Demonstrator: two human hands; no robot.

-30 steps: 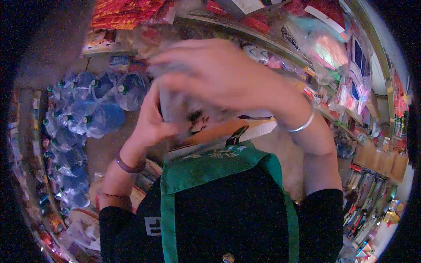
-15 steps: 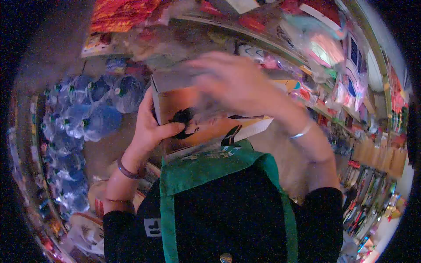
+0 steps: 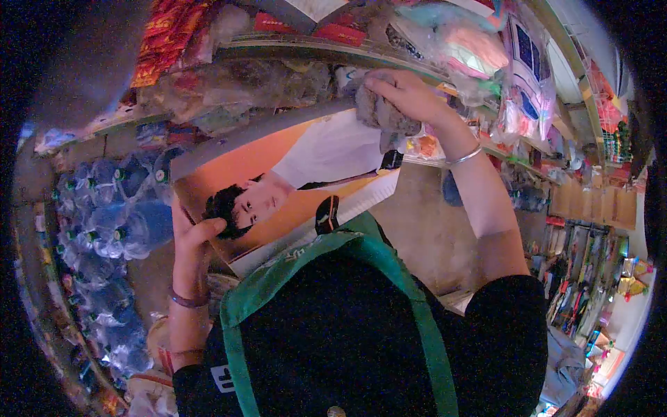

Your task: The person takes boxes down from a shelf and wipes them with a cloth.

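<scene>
A shallow cardboard box [image 3: 278, 198] is held tilted in front of my chest; its face carries a printed photo of a person in a white shirt on orange. My left hand [image 3: 191, 233] grips the box's left end, thumb on the printed face and other fingers hidden behind. At the far right corner, my right hand [image 3: 410, 96] is closed on a crumpled grey cloth [image 3: 375, 111], which lies against the box's upper edge. The box's lower edge is close to my green apron [image 3: 278, 281].
Several large clear bottles [image 3: 125, 222] stand on the left. A shelf [image 3: 278, 52] with plastic-wrapped goods runs across the back. Bagged items [image 3: 472, 52] hang or lie at upper right, and cardboard cartons [image 3: 601, 201] stand along the right side.
My right hand has moved right to the box's far corner, and the grey cloth now shows clearly. The box and my left hand have shifted left, uncovering more of the printed photo.
</scene>
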